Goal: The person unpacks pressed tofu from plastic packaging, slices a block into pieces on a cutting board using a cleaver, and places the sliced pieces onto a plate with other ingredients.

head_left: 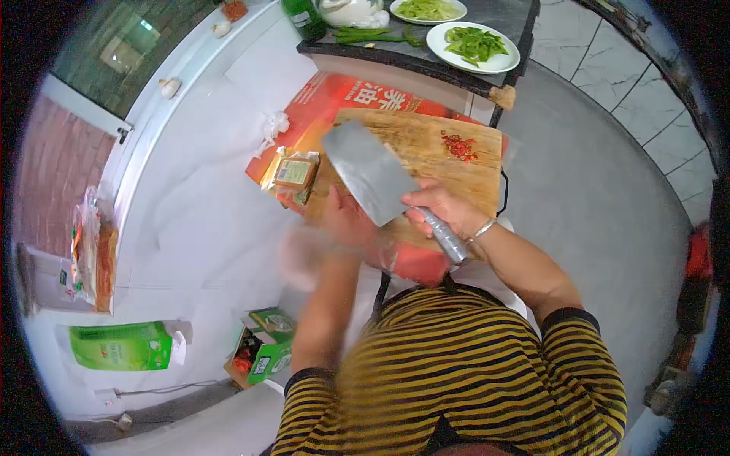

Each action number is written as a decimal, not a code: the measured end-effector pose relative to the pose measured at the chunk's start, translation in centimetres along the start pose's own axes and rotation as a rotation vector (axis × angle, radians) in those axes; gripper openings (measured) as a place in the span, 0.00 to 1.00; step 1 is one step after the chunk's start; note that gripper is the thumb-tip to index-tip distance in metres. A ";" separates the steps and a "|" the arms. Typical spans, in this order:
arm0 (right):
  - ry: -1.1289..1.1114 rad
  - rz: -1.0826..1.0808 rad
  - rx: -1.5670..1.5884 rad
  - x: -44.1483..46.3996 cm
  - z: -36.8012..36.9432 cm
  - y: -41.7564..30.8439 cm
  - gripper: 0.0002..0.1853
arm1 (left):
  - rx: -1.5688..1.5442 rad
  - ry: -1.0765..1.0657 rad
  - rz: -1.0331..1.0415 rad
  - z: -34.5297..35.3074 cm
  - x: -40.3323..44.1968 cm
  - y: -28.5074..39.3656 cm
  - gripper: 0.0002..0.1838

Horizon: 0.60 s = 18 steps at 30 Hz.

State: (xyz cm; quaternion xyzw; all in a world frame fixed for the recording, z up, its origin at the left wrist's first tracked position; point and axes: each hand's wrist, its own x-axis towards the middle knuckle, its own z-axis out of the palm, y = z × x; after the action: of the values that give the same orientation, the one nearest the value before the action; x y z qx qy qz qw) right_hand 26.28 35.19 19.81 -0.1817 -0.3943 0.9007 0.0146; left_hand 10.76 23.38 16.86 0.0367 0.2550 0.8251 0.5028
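A cleaver point(369, 171) with a wide metal blade is held over the wooden cutting board point(475, 186). My right hand point(443, 210), with a bangle at the wrist, grips it where the blade meets the wrapped handle. Smeared by motion, my left hand point(346, 216) is at the board's near left edge, partly behind the blade; its fingers are not clear. Chopped red chili point(459, 147) lies at the board's far right. Left of the board is a packaged brown block point(295, 172). A blurred reddish thing point(420, 264) shows below the board.
Beyond the board, a dark counter point(426, 74) holds a plate of cut green peppers point(473, 47), a second plate point(428, 9), whole green peppers point(372, 36) and a green bottle point(304, 19). A green box point(271, 357) stands low at the left.
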 end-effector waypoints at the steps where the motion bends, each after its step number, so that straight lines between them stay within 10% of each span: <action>1: 0.015 0.012 0.016 -0.1 0.3 0.1 0.08 | -0.030 0.023 -0.011 0.7 -0.2 0.0 0.31; 5: -0.033 0.041 0.143 0.2 0.8 1.2 0.04 | 0.083 -0.272 -0.027 1.0 0.2 -0.2 0.31; 18: 0.009 0.030 0.046 0.7 -0.2 1.7 0.09 | -0.028 -0.252 0.024 1.1 -0.2 0.1 0.24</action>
State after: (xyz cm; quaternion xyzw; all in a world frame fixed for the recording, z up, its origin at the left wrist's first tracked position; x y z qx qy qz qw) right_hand 25.89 34.27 18.23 -0.1912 -0.3705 0.9089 0.0070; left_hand 11.13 23.59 17.94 0.1360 0.1777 0.8233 0.5216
